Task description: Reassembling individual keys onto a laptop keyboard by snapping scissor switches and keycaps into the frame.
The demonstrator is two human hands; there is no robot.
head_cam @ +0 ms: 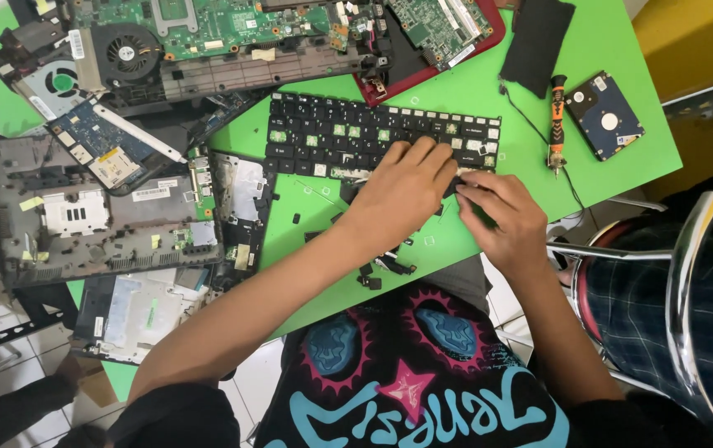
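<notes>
A black laptop keyboard (332, 133) lies on the green table (613, 178), with several keycaps gone and green patches showing. My left hand (398, 195) rests palm down on the keyboard's near right edge, fingers curled onto the keys. My right hand (502, 216) is beside it, fingertips pinched at a black key near the keyboard's lower right corner. Whether the key is gripped or only touched is hidden by the fingers. Loose black keycaps (373, 274) lie on the table under my left wrist.
Dismantled laptop shells and green circuit boards (99, 207) crowd the left and far side. A cooling fan (128, 51) sits far left. An orange-handled screwdriver (556, 124), a bare hard drive (605, 114) and a black pouch (535, 41) lie right. A chrome chair frame (688, 274) stands right.
</notes>
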